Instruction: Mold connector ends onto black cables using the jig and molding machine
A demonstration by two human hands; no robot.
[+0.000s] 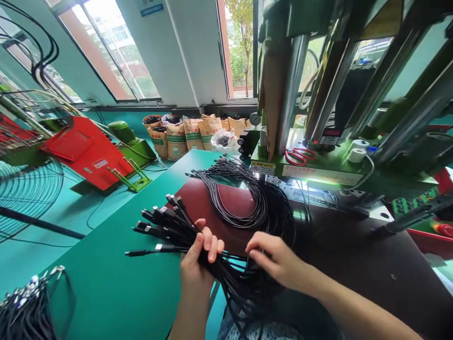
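My left hand [201, 250] is wrapped around a thick bundle of black USB cables [226, 278]. Their plug ends [166, 222] fan out to the left above the green table, and one plug sticks out lower than the others. The loose lengths hang down over my lap. Just right of the bundle, my right hand [271, 257] has its fingers curled and pressed together at the cable strands; what they pinch is too small to make out. Behind both hands, another coiled heap of black cables [244, 212] lies on a dark red mat [193, 198].
A green press machine [276, 163] with steel columns stands at right, red-handled scissors [300, 157] on its ledge. More cables [28, 307] lie at the green table's [116, 269] lower left. Filled sacks [194, 134] line the wall. A red machine cover [88, 151] stands left.
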